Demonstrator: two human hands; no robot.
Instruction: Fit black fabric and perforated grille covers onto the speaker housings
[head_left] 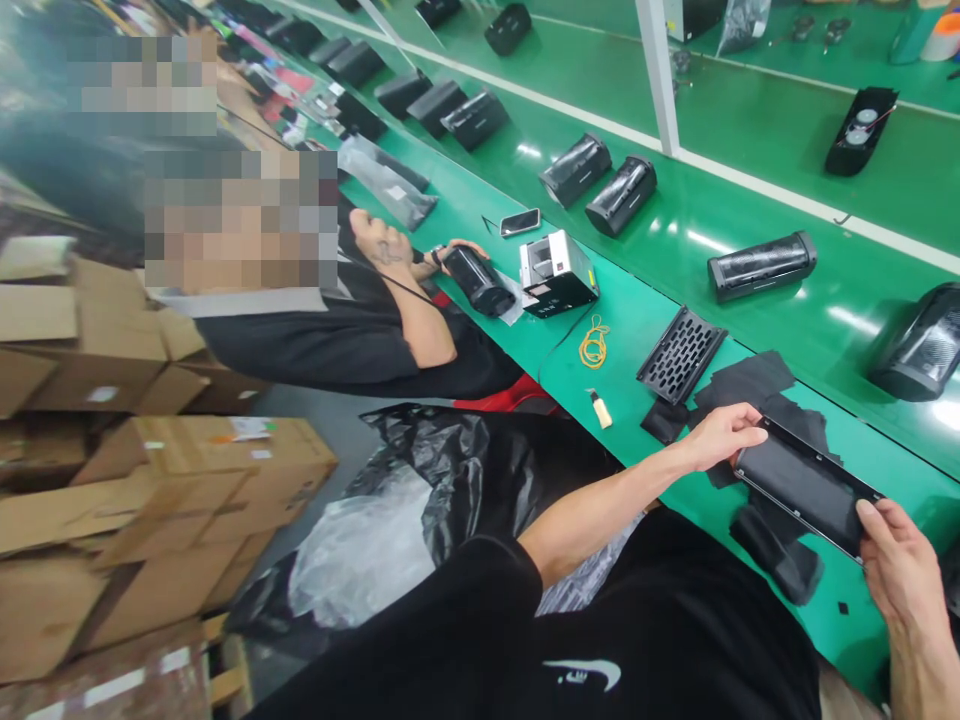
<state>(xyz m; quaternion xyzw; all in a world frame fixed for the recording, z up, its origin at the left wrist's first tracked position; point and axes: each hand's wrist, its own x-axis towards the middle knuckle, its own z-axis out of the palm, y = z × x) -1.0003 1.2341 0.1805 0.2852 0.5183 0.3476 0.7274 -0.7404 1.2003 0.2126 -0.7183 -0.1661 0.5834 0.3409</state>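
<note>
Green workbench [630, 312], long thin-rimmed black panel [799, 482], matte inside; left grip [721, 438], right grip [898, 555] clasping opposite ends

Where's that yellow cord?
The yellow cord lies right of centre in the head view, on the green bench, between the boxy device and the pale-yellow item.

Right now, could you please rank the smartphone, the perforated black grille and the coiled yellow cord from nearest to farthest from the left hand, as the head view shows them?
1. Perforated black grille: nearest, just up and left of the left hand.
2. Coiled yellow cord: farther left on the bench.
3. Smartphone: farthest, toward the upper left.
</note>
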